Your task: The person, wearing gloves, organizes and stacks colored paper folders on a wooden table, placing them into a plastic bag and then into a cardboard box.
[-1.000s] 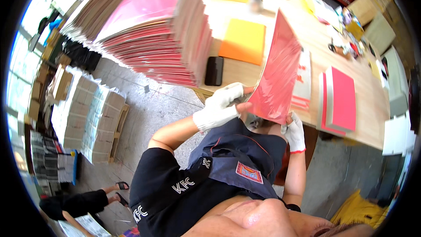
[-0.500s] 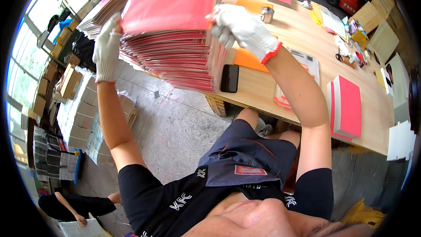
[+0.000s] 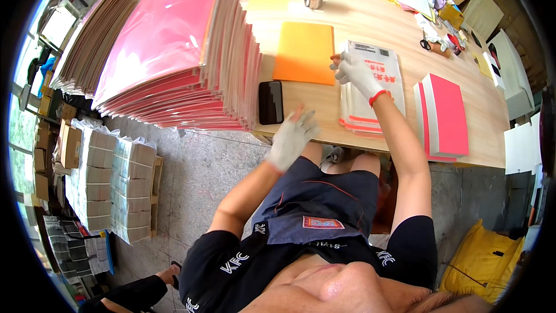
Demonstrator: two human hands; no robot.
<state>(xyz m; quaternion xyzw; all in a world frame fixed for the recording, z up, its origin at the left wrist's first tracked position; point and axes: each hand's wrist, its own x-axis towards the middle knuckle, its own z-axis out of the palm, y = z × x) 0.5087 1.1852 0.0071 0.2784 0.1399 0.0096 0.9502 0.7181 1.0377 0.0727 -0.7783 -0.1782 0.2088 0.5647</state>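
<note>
One knit-gloved left hand [image 3: 293,135] is loosely spread, one flat black phone [image 3: 270,102] at its eleven o'clock; one knit-gloved right hand [image 3: 355,73] curls over glossy plastic packets [image 3: 360,105], pinch unclear.

We see a bright scene, with daylight strongest at the windows [image 3: 23,148] on the left. White glare streaks the glossy pink stack [image 3: 179,46]. Motion blur softens the left hand [image 3: 293,138], and straight edges bend toward our view's black rim.

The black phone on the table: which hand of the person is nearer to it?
Left. The left hand is close to the phone, toward its lower right in view; the right hand is farther right, over the plastic bags.
</note>
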